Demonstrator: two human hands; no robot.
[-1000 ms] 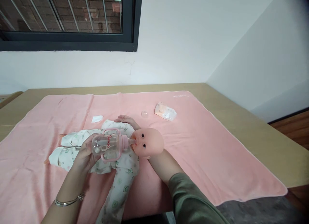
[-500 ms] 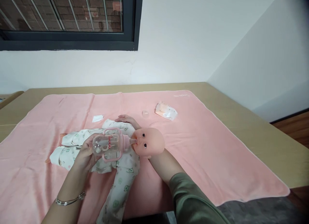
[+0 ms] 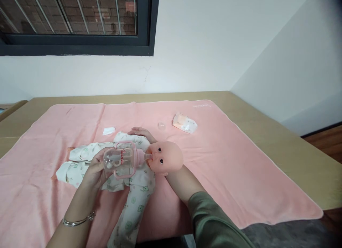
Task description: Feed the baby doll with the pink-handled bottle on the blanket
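Note:
A baby doll (image 3: 169,157) in white patterned clothes lies on its back, its head to the right. My left hand (image 3: 97,168) is closed round the base of a clear baby bottle (image 3: 114,161) with pink handles. The bottle is held nearly level, its teat touching the doll's mouth. Behind the doll's neck passes my right forearm, with the head resting on it. My right hand (image 3: 140,131) comes out at the doll's far shoulder, its fingers laid round the sleeve. Part of that hand and forearm is hidden by the doll.
A pink blanket (image 3: 227,169) covers much of the wooden table (image 3: 288,148). Beyond the doll lie a folded white tissue (image 3: 109,131), a small clear cap (image 3: 161,126) and a soft packet (image 3: 185,123). A wall and a dark-framed window (image 3: 77,45) stand behind the table.

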